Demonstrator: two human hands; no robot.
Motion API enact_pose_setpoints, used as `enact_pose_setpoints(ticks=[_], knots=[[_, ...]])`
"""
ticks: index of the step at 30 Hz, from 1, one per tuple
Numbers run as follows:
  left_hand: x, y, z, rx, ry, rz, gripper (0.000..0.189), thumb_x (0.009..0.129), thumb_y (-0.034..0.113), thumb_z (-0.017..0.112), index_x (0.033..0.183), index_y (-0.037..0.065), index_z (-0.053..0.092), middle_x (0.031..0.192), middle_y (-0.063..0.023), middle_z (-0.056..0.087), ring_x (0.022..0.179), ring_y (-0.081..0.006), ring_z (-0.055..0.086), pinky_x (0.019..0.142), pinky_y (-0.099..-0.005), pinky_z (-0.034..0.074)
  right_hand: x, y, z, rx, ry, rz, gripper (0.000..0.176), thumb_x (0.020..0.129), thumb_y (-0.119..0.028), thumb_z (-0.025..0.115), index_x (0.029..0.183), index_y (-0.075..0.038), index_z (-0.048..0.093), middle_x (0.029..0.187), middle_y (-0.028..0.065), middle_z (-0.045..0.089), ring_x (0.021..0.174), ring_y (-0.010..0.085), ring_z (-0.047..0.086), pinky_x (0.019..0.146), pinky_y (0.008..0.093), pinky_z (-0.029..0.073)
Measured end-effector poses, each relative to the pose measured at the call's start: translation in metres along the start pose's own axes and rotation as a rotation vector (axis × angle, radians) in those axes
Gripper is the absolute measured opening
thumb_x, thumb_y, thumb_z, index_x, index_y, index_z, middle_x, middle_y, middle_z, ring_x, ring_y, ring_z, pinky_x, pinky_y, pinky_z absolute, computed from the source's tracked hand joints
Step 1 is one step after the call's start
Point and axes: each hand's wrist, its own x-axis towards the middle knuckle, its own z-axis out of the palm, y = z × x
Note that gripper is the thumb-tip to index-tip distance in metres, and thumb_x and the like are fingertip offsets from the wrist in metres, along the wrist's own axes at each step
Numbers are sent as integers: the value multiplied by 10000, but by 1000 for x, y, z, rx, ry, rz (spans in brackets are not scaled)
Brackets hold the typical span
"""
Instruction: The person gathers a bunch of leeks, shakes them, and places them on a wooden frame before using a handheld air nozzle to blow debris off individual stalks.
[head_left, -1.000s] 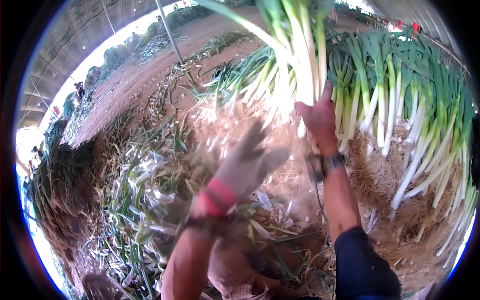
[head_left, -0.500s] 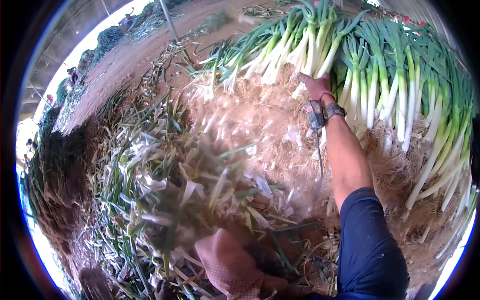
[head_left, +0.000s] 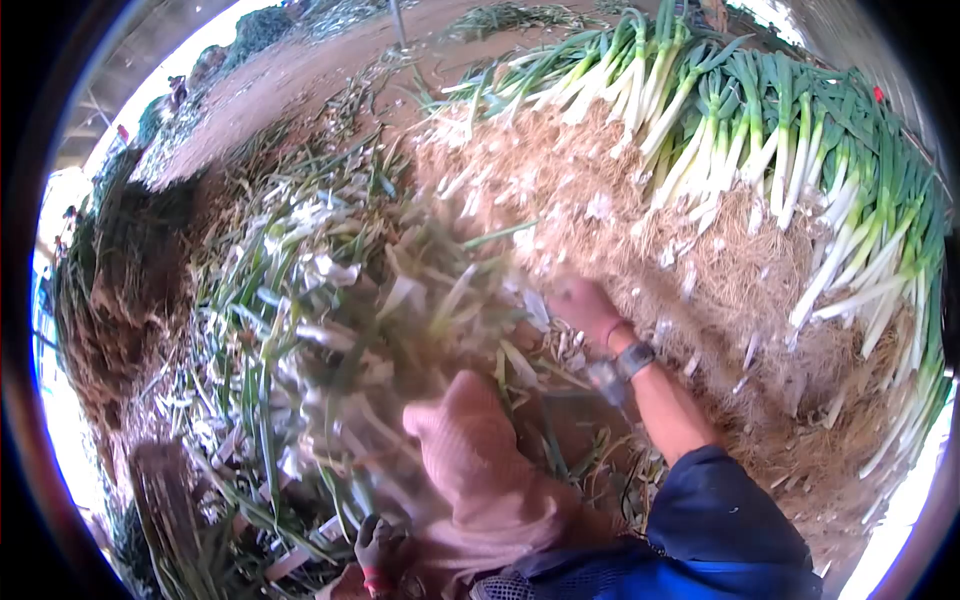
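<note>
My right hand (head_left: 583, 303) is bare, with a watch (head_left: 634, 359) on the wrist. It reaches down into loose leaf scraps (head_left: 440, 300) just in front of my knee (head_left: 468, 440), and its fingers are blurred among them. My left hand (head_left: 374, 549), in a grey glove with a red cuff, sits low at the bottom edge beside my leg, only partly visible. A long stack of green onions (head_left: 770, 150) lies to the right, white stems and tangled roots (head_left: 720, 270) facing me, apart from both hands.
A wide heap of trimmed green and white leaves (head_left: 270, 300) covers the ground on the left. Dark plant waste (head_left: 120, 290) is piled beyond it. Bare brown soil (head_left: 300, 70) and a metal post (head_left: 398, 22) lie at the far side.
My right hand left the onion stack at the top and came down to the scraps near my knee. The gloved left hand dropped from mid-view to the bottom edge. The view tilted downward.
</note>
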Motion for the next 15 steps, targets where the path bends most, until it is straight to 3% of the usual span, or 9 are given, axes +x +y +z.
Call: enact_pose_setpoints(ticks=[1,3,6,8,9,10,11,14,15], knots=[[-25,63,23,-224,-14,-283,281,964,131,752,1225,52,685,1001,-67,699,829,-142,679,735,-314,598,-25,11,28,-11,-75,-60,471,941,-418,683,1218,-40,739,976,177,765,879,332,747,816,439,586],[-38,46,3,-197,-78,-216,270,1029,131,681,1286,53,652,871,29,620,726,-109,624,676,-303,585,-77,9,66,-232,-334,16,491,928,-452,694,1190,-40,743,1101,212,759,989,406,736,867,480,578],[-65,40,-9,-53,7,-46,181,940,73,730,1119,52,751,1068,-52,703,919,-144,674,740,-282,570,-138,47,121,-278,-479,-182,511,904,-462,660,1188,-43,733,1088,269,750,1017,428,732,902,505,571],[-80,79,-3,-75,-43,-197,154,934,12,701,1076,40,753,1045,-44,691,881,-144,645,717,-310,557,-184,57,145,-444,-714,-157,459,926,-446,631,1177,-80,749,1088,259,755,1028,424,735,913,523,569],[-79,49,-14,-51,-1,-98,85,980,12,668,1024,23,741,971,-14,685,833,-114,625,689,-281,528,-208,54,152,-422,-759,-160,459,926,-446,631,1177,-80,749,1088,259,755,1028,424,735,913,523,569],[-85,72,-11,-193,21,-309,85,1017,36,658,1054,15,732,918,9,671,802,-108,620,697,-270,522,-220,43,146,-390,-821,-139,506,934,-493,647,1184,-66,749,1122,252,750,1039,430,725,936,511,561],[-74,28,-35,-154,-36,-262,330,1025,144,725,1326,30,653,1060,-6,731,807,-92,662,657,-257,557,-228,39,142,-363,-873,-116,556,941,-540,662,1191,-51,749,1156,246,745,1050,436,715,960,500,552],[-79,31,-21,-10,-83,-232,316,1029,109,718,1323,2,669,1068,6,724,812,-74,642,708,-223,535,-264,165,228,-372,-692,-519,272,922,-282,634,1072,-103,775,990,189,766,929,408,748,821,583,566],[-80,32,-17,-3,-152,-205,310,1033,96,710,1323,-7,673,1086,0,726,843,-80,652,745,-218,534,-267,148,219,-366,-707,-516,272,922,-282,634,1072,-103,775,990,189,766,929,408,748,821,583,566]])
